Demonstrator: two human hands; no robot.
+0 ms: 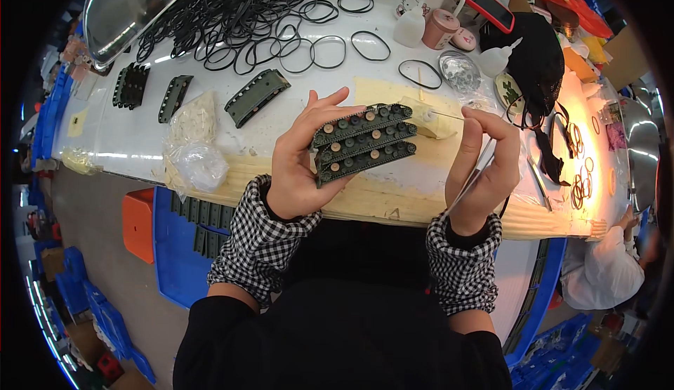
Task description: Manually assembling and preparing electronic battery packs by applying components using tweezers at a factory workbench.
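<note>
Green studded strips in left hand

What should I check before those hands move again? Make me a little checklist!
1. Left hand holding the green studded strips: ok, three sit stacked side by side.
2. Right hand holding the thin tool: ok, pinched between thumb and finger.
3. Tool apart from the strips: ok, a gap shows between them.
4. Backs of the strips: cannot tell, they face away.
5. Black loops tidy: not ok, many lie in a tangled heap.
</note>
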